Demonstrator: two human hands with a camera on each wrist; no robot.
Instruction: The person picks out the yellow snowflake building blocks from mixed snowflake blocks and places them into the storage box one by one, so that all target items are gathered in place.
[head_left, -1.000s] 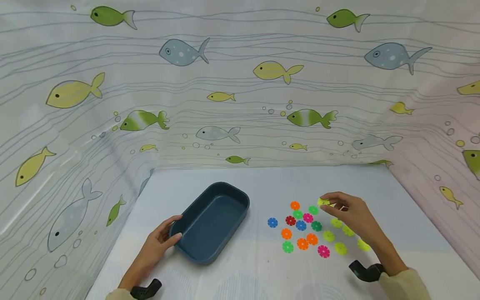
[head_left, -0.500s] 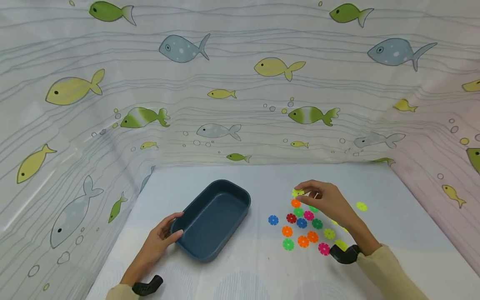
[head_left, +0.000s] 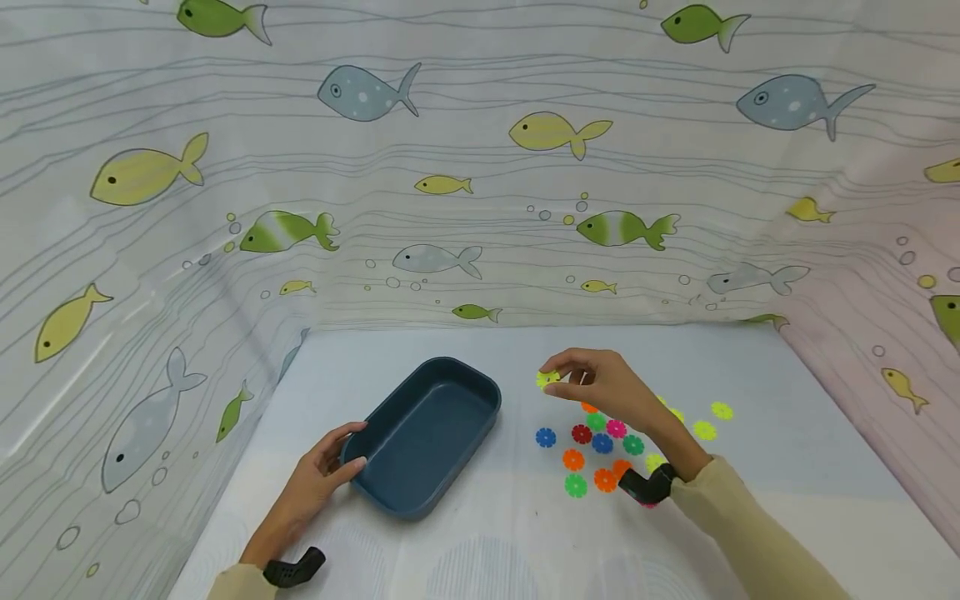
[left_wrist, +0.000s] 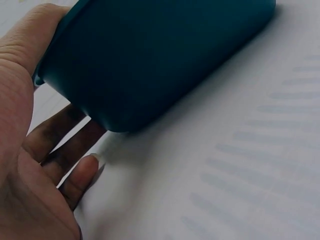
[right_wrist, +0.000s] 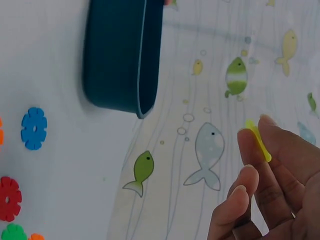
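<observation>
My left hand (head_left: 321, 468) grips the near left rim of a dark blue, bin-like rectangular tray (head_left: 420, 454), thumb over the edge and fingers under the outside wall, as the left wrist view shows. Nothing lies in the tray. Between thumb and index finger, my right hand (head_left: 600, 382) pinches a yellow flower-shaped plastic disc (right_wrist: 258, 140), held above the table to the right of the tray. Beneath and beside the right forearm, several more discs lie flat: a blue disc (head_left: 546, 437), a dark red disc (head_left: 582, 434), an orange disc (head_left: 573, 460) and yellow ones (head_left: 705, 430). The forearm hides some.
A white table (head_left: 487, 550) carries everything. Behind it and on both sides rises a curtain (head_left: 360, 183) printed with fish. Black wrist mounts (head_left: 296, 568) sit on both wrists.
My right hand has carried the yellow disc leftward across the other discs towards the tray. The left hand keeps its hold on the tray, which stays in place.
</observation>
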